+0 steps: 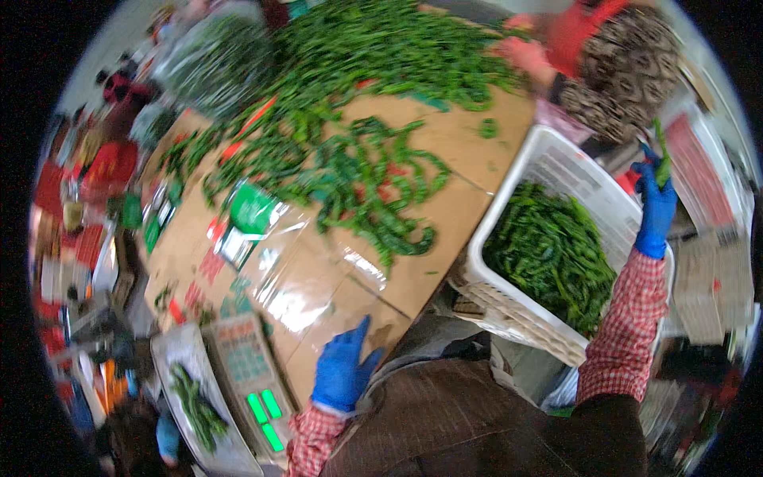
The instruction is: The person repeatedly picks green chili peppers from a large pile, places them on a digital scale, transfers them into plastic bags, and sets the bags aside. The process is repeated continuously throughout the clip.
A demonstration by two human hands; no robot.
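My right hand (656,206), in a blue glove, is raised over the far side of a white plastic crate (477,250) and grips a long green pepper (662,155). Many green peppers (548,256) lie inside the crate. My left hand (343,369), also gloved in blue, is over the near edge of the cardboard-covered table (471,149), fingers apart, holding nothing. Loose curled green peppers (381,185) lie ahead of it, beside a clear plastic bag (298,292) with a green printed part. A digital scale (247,358) stands left of that hand, with several peppers (197,405) on its metal tray (229,456).
A large heap of green peppers (381,47) covers the table's far side. A co-worker's pink-gloved hand (524,56) reaches to its right end. A filled clear bag (220,65) stands at the back left. Cardboard boxes (715,286) are stacked right of the crate.
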